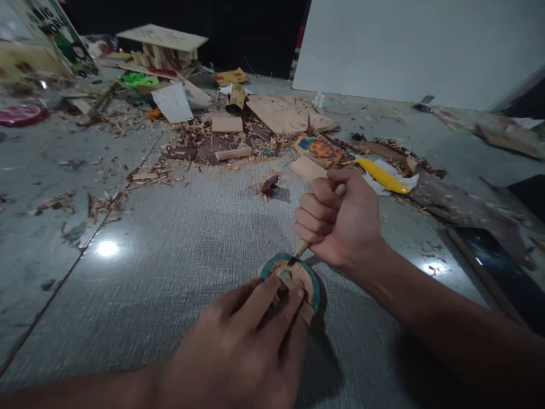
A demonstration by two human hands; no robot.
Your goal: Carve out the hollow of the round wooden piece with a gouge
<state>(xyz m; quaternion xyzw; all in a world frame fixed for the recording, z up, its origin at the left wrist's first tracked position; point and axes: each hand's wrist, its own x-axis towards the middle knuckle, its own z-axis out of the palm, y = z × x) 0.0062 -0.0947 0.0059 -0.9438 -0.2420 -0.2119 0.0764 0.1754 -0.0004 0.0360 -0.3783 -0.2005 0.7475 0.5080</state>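
Observation:
My right hand (336,218) is closed in a fist round the wooden handle of a carving tool (301,248). The tool's dark tip points down and touches the inner edge of a round wooden piece (316,288) with a teal rim and a bare, roughly cut middle. My left hand (255,335) presses this piece to the floor, its fingers lying over the near side and a raised part in the middle. Those fingers hide much of the near half. The blade's exact shape is too small to tell.
A dark curled scrap (269,184) lies ahead on the tiled floor. Beyond are wood shavings (187,136), a plywood board (289,113), a yellow serrated tool (383,176) and a colourful packet (319,149). A phone (485,255) lies at right. A white panel (417,51) stands behind.

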